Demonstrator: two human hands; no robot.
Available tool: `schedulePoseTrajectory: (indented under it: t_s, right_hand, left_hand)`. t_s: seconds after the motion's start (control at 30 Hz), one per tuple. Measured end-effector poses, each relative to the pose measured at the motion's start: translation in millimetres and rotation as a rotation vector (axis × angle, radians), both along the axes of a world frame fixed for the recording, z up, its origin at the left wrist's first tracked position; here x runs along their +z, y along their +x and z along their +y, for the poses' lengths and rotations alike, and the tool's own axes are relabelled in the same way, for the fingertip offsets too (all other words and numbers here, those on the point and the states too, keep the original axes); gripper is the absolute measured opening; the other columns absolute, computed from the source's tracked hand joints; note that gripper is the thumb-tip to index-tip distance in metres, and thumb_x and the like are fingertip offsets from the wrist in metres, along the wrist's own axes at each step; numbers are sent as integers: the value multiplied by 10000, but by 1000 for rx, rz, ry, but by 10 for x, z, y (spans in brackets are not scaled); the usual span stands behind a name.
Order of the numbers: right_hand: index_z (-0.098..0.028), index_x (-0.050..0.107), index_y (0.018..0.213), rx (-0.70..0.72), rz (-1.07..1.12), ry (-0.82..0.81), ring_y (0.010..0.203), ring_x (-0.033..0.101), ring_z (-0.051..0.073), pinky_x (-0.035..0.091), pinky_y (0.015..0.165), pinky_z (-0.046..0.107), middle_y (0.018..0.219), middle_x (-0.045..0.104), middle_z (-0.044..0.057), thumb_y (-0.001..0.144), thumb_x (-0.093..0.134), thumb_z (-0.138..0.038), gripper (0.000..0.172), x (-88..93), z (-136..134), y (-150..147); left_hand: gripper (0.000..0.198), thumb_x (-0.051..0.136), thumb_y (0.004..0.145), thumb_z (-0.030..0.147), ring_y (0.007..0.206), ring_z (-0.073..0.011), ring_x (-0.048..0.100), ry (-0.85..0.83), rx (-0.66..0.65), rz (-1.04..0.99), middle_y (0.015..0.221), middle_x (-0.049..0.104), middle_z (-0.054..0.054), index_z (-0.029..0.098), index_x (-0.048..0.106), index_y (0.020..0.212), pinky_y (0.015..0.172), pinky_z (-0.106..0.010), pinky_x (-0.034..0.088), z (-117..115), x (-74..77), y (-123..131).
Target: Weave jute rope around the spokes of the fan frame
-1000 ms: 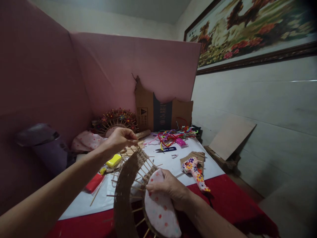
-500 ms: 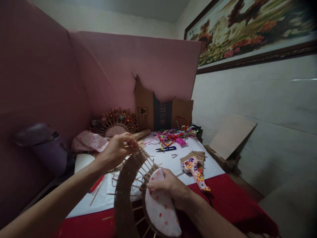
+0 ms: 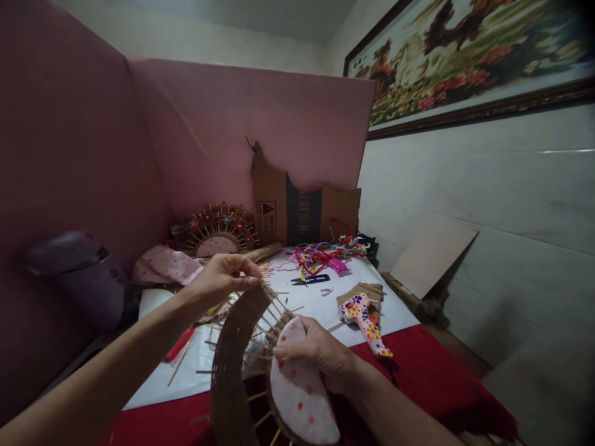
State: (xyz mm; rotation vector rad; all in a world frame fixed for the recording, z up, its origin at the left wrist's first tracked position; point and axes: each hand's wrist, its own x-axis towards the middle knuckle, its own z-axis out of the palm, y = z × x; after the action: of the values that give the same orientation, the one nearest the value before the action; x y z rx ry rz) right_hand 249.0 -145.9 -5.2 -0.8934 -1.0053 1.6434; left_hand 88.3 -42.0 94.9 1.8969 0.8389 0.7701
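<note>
Two bare hands are working on a half-round woven fan [image 3: 235,365] held upright over the near edge of a table [image 3: 418,365] with a red cloth. The right hand [image 3: 320,353] is gripping the fan's white, red-dotted fabric centre [image 3: 300,396], fingers curled over its top edge and thumb pressing the side. The left hand [image 3: 223,279] is reaching across from the left and pinching the top of the brown woven band, fingertips closed together where thin wooden sticks [image 3: 279,310] are poking out. The fan is sitting between the hands: the left above and behind it, the right low and in front. Beyond them, on white paper [image 3: 316,300], blue snips [image 3: 310,279] are lying near a tangle of coloured cords [image 3: 325,253]. A flower-patterned glue gun [image 3: 365,319] is lying just right of the right hand. A finished fan [image 3: 216,229] is leaning against the pink wall [image 3: 232,124] at the back, beside a cardboard box [image 3: 302,214].
</note>
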Motion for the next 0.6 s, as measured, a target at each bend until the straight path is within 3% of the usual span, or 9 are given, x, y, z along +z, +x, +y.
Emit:
schedulePoseTrajectory:
  t_s: [0.23, 0.43, 0.6]
  right_hand:
    - [-120, 568, 774, -17, 14, -6, 512, 519, 70, 394, 520, 202, 642, 588, -5, 562, 739, -209, 286, 46, -16, -9]
    - [-123, 554, 765, -48, 18, -23, 493, 509, 71, 395, 503, 204, 616, 575, -19, 543, 748, -229, 313, 55, -19, -11]
    - [-125, 558, 763, -48, -3, -28, 509, 524, 85, 394, 513, 213, 617, 581, -11, 550, 749, -230, 305, 38, -14, -9]
  left_hand:
    - [107, 651, 586, 231, 595, -121, 533, -11, 6, -38, 687, 621, -29, 145, 620, 642, 554, -251, 385, -50, 3, 24]
    - [33, 635, 633, 199, 725, -133, 510, 404, 122, -30, 823, 552, -32, 171, 648, 621, 609, -250, 396, -129, -76, -42]
    - [81, 606, 692, 227, 629, -112, 459, 547, 187, 59, 758, 534, -21, 175, 656, 657, 546, -239, 372, -152, -140, -111]
